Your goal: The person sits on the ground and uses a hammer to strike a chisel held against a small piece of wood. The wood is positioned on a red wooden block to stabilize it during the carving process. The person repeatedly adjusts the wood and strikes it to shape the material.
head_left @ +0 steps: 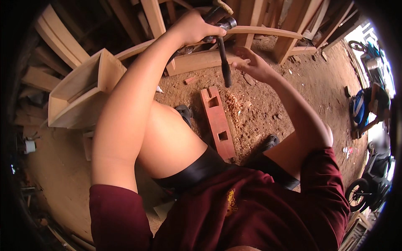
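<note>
My left hand (pixel 197 27) is raised at the top, gripping a hammer (pixel 224 62) near its head, the dark handle hanging down, together with another dark tool with a worn tan end (pixel 222 6). My right hand (pixel 251 65) is just right of the handle, empty, its curved fingers apart. Between my legs on the dirt lies a reddish wooden block (pixel 220 125) with two square mortises and a notched far end, wood shavings (pixel 236 104) beside it.
An open wooden box (pixel 73 106) stands at left. Planks (pixel 287 31) lean at the back behind a timber beam (pixel 192 62) and curved rail (pixel 268 30). Motorbikes (pixel 368 180) stand at the right edge, with a blue-and-dark object (pixel 360 108) between them. My feet rest beside the block.
</note>
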### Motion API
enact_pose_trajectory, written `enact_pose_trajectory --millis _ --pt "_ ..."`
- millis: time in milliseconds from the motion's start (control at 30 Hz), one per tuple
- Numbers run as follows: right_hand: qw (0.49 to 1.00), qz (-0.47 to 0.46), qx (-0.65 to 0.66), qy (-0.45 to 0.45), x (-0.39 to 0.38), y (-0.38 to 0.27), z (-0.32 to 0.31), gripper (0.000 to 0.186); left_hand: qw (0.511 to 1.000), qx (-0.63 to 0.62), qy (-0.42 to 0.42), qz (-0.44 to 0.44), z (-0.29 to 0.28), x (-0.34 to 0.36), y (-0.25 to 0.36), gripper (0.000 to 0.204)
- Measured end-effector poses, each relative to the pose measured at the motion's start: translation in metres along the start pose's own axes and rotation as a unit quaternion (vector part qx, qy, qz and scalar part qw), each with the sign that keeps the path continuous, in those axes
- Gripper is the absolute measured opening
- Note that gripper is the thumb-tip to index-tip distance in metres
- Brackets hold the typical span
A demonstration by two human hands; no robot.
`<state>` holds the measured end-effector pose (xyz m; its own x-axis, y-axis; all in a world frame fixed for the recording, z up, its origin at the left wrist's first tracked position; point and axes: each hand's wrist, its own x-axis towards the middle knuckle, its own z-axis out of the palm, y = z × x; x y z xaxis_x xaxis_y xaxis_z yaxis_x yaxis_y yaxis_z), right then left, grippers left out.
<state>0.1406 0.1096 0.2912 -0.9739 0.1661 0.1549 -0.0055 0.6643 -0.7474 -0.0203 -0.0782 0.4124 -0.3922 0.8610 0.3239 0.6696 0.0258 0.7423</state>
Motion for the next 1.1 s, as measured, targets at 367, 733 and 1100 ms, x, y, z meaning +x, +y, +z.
enact_pose_trajectory --millis 367,733,1100 --pt "0.976 0.091 0.195 -0.001 -0.121 -0.059 -0.074 0.034 0.943 -0.322 0.01 -0.078 0.066 -0.003 0.081 0.042" --pt "0.843 0.168 0.494 0.129 -0.173 -0.089 -0.167 0.037 0.921 -0.38 0.055 -0.073 -0.007 0.02 0.089 0.03" --pt "0.785 0.281 0.497 0.24 -0.196 -0.018 -0.172 0.026 0.943 -0.303 0.108 -0.092 0.086 0.026 -0.073 0.016"
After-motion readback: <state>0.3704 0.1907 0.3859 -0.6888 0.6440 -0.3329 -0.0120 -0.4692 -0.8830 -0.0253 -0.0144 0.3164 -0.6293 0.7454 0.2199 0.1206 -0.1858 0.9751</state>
